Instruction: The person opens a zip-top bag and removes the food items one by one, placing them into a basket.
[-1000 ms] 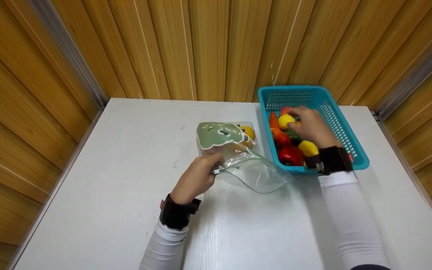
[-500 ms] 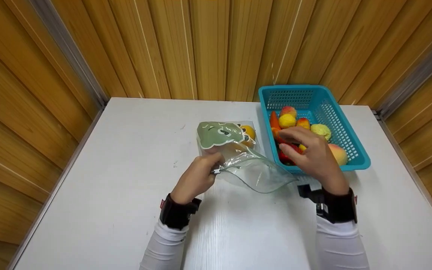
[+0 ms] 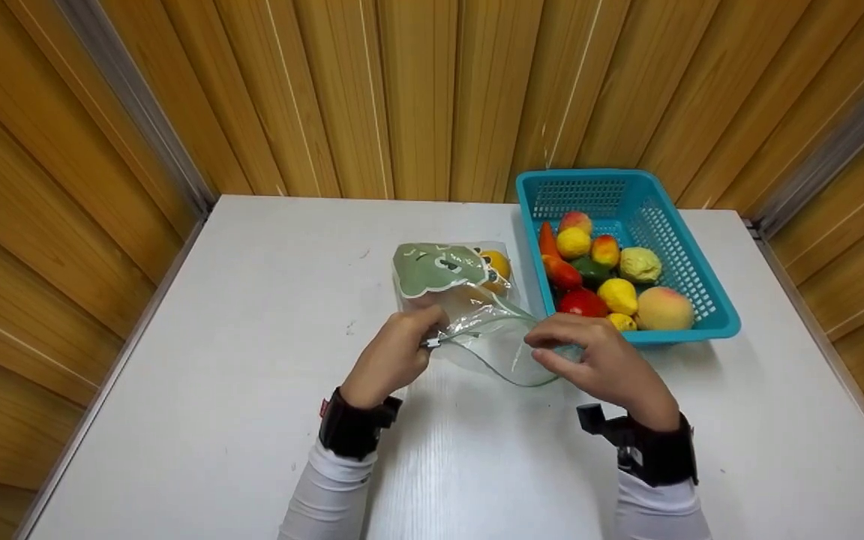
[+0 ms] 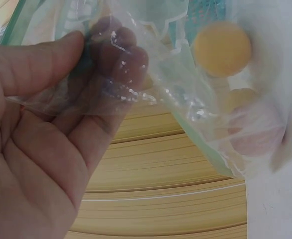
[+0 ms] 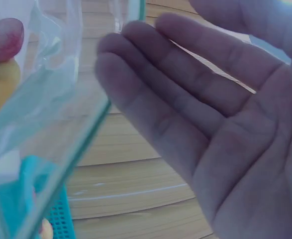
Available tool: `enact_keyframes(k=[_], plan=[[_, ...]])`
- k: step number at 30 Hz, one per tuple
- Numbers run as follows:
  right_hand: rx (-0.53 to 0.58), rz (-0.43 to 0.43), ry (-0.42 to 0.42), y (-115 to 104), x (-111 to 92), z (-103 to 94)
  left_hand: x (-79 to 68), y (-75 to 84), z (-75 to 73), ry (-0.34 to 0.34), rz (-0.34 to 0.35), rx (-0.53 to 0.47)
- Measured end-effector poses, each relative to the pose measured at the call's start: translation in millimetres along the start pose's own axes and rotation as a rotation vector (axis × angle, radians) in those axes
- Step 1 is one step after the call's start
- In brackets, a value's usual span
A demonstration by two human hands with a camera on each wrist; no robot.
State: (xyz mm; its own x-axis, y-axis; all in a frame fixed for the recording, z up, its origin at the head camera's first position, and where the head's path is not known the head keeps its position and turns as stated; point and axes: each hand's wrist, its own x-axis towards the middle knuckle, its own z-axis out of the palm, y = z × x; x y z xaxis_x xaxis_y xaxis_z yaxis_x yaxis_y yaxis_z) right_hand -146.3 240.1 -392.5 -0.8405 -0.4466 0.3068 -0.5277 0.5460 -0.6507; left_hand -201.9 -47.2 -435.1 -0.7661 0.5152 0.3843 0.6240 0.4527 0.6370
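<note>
A clear zip bag (image 3: 503,352) with a green cartoon print (image 3: 428,270) lies on the white table, its mouth partly spread toward me. My left hand (image 3: 394,354) pinches the bag's left edge by the white slider (image 3: 430,343); in the left wrist view, its fingertips show through the film. Inside the bag are an orange ball-shaped fruit (image 4: 223,49) and a pinkish round one (image 4: 257,127), blurred by the plastic. At the right side of the mouth is my right hand (image 3: 604,364), fingers extended, thumb apart. The right wrist view shows its palm (image 5: 255,144) bare, beside the bag's green rim (image 5: 71,164).
A teal basket (image 3: 702,285) stands at the right, just behind the right hand. It holds several fruits and vegetables, among them a peach (image 3: 664,308), a red pepper (image 3: 563,274) and a lemon (image 3: 573,243). Wood-patterned walls (image 3: 417,97) border the table.
My right hand has drawn out of the basket, toward me and left, to the bag's mouth. It uncovers the fruits there. The left hand and the bag have stayed in place.
</note>
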Motion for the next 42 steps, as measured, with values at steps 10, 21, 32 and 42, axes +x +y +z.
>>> enact_keyframes(k=[10,21,32,42], plan=[[-0.084,0.013,-0.157,3,8,14.3,-1.4,0.0,-1.2,0.010,0.006,0.003],[-0.177,-0.029,-0.255,9,20,37.0,-0.9,0.8,-1.4,0.011,0.005,0.003],[-0.211,0.027,-0.273,26,31,60.3,1.0,2.1,-1.2,0.004,-0.001,0.000],[-0.244,0.095,-0.223,39,38,78.1,1.7,3.2,1.0,-0.005,0.022,0.011]])
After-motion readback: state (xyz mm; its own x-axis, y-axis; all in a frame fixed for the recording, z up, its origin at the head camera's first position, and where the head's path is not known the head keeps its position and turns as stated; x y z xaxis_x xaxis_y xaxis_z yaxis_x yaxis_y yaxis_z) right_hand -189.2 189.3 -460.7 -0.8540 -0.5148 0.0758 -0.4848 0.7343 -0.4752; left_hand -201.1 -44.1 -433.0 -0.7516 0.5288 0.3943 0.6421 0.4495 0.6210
